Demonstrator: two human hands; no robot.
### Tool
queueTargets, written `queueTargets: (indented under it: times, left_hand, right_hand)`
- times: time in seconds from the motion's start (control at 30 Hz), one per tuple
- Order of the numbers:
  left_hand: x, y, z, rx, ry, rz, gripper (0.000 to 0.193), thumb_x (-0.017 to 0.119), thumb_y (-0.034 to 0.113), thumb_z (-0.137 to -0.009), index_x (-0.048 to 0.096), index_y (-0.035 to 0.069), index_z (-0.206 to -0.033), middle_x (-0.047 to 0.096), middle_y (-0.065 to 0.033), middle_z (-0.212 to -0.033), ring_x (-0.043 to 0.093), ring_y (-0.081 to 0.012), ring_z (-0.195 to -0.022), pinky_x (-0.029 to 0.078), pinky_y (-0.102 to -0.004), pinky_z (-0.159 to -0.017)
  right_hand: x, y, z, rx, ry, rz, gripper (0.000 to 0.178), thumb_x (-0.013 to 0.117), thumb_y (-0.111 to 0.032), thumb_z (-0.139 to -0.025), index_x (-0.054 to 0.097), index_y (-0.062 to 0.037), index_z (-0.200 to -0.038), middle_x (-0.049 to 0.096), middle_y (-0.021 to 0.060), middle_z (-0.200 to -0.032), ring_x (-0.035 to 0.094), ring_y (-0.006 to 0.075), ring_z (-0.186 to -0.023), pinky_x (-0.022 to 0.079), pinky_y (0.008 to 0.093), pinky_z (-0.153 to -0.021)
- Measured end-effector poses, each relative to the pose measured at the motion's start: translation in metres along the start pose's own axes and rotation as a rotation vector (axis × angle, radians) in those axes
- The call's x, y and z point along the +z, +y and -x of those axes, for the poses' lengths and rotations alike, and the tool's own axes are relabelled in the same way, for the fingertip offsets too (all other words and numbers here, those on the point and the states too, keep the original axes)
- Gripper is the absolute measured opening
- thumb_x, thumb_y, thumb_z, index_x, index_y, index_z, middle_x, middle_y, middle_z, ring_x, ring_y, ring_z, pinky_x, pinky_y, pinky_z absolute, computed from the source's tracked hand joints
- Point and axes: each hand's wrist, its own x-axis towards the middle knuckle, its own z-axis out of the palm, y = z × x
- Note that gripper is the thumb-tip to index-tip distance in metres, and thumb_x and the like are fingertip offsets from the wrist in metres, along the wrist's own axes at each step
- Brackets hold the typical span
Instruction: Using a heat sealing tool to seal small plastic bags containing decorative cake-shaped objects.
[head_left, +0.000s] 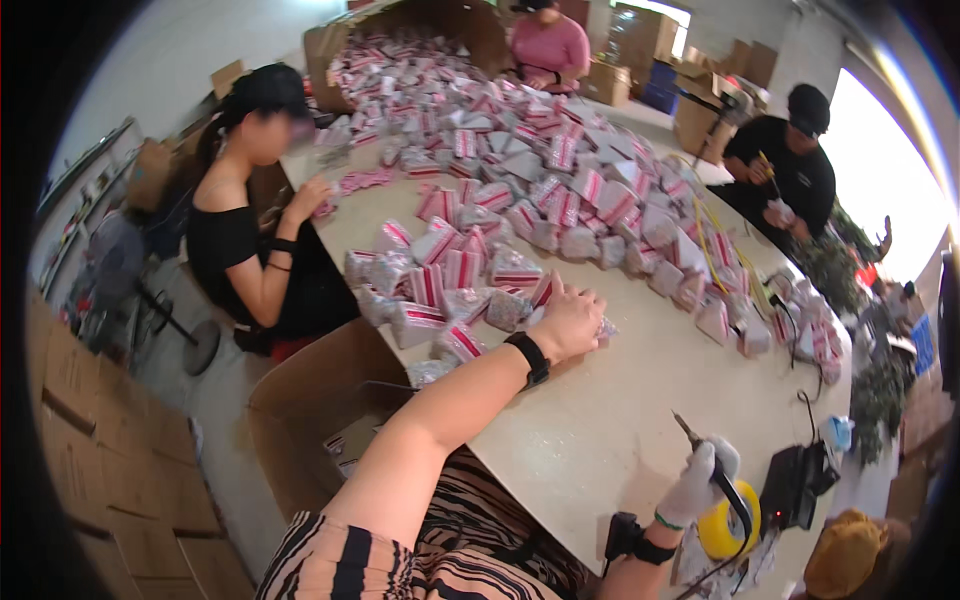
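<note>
My bare left hand (568, 318), a black band on its wrist, is closed over a small pink-striped packet (608, 329) at the edge of a cluster. The packet is mostly hidden under the fingers. Around it stand several wedge-shaped packets (428, 285), clear-wrapped with red and pink stripes. In my right hand (708, 480), which wears a white glove, is a soldering iron (685, 428) with its pointed tip turned up and to the left. Its dark cord runs down past a yellow tape roll (716, 530) beside that hand.
A large heap of packets (520, 150) spills from a cardboard box (325, 70) across the far table (600, 420). Right of the tape sits a black power unit (797, 485) with a red light. An open carton (300, 420) stands below the left edge. Several co-workers sit around the table.
</note>
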Motion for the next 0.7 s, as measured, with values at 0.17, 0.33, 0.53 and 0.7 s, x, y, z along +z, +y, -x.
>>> queueTargets:
  times: [0.17,0.33,0.53,0.7]
  left_hand:
    - [-0.005,-0.039,0.035,-0.094,-0.050,0.039,0.042,0.069,0.030,-0.069,0.061,0.007,-0.103,0.060,-0.0113,-0.104,0.058,-0.0360,-0.105,0.020,-0.0735,-0.097]
    - [-0.038,-0.083,0.121,-0.033,-0.020,0.054,0.043,0.069,0.030,-0.068,0.059,0.008,-0.104,0.057,-0.0101,-0.100,0.057,-0.0298,-0.101,0.023,-0.0655,-0.098]
    - [-0.093,-0.133,0.222,-0.135,-0.095,-0.095,0.051,0.073,0.036,-0.068,0.058,0.010,-0.110,0.056,-0.0092,-0.099,0.053,-0.0296,-0.108,0.026,-0.0594,-0.103]
    - [-0.122,-0.154,0.240,-0.435,-0.378,-0.159,0.060,0.077,0.049,-0.064,0.062,0.005,-0.101,0.059,-0.0135,-0.095,0.059,-0.0330,-0.095,0.034,-0.0542,-0.095]
  right_hand:
    - [-0.003,-0.001,-0.001,0.079,-0.042,-0.047,0.007,0.057,0.000,-0.081,0.058,0.0008,-0.088,0.055,0.0054,-0.080,0.046,0.0101,-0.063,0.038,0.0229,-0.058]
    - [-0.001,0.004,-0.001,0.026,-0.030,-0.012,0.005,0.057,-0.008,-0.086,0.057,-0.0028,-0.087,0.052,0.0015,-0.073,0.040,0.0038,-0.055,0.030,0.0183,-0.049]
    - [-0.001,0.008,0.000,0.059,-0.059,0.027,0.008,0.058,-0.010,-0.086,0.059,-0.0033,-0.089,0.053,0.0013,-0.072,0.040,0.0032,-0.052,0.029,0.0173,-0.045]
    - [-0.001,0.013,-0.001,0.095,-0.016,0.056,0.009,0.058,-0.012,-0.086,0.059,-0.0038,-0.089,0.054,0.0018,-0.070,0.039,0.0027,-0.050,0.027,0.0167,-0.043]
